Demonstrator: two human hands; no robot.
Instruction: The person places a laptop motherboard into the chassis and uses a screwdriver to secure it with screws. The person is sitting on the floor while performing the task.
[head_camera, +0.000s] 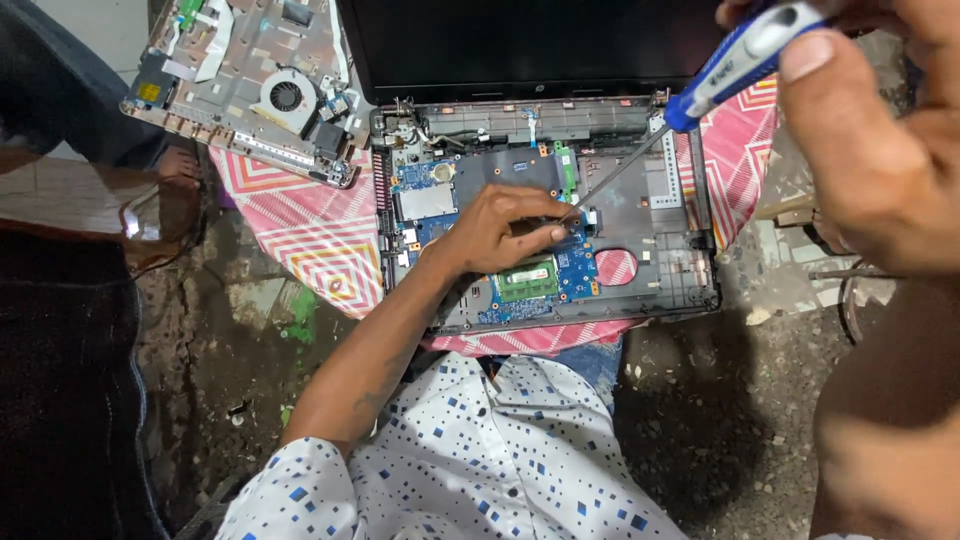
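Laptop (545, 200) internals fill the centre of the frame — the opened base lies on a red-and-white patterned cloth (320, 235), its dark screen tilted back at the top edge. A second stripped chassis with a round fan (245, 85) sits at upper left. The left hand (500, 232) rests on the blue circuit board (575, 268), fingers curled and pinched at a small part beside the green memory module (527, 278). The right hand (880, 130), large at upper right, is closed around the blue-and-white handle of a screwdriver (735, 65), whose thin shaft slants down so the tip meets the board just by the left fingertips. A slip of that tip could gouge the board or nick a finger, given how closely they crowd. What the left fingers pinch is too small to make out; the right hand is cut off by the frame edge, and whatever carries the cloth is hidden.
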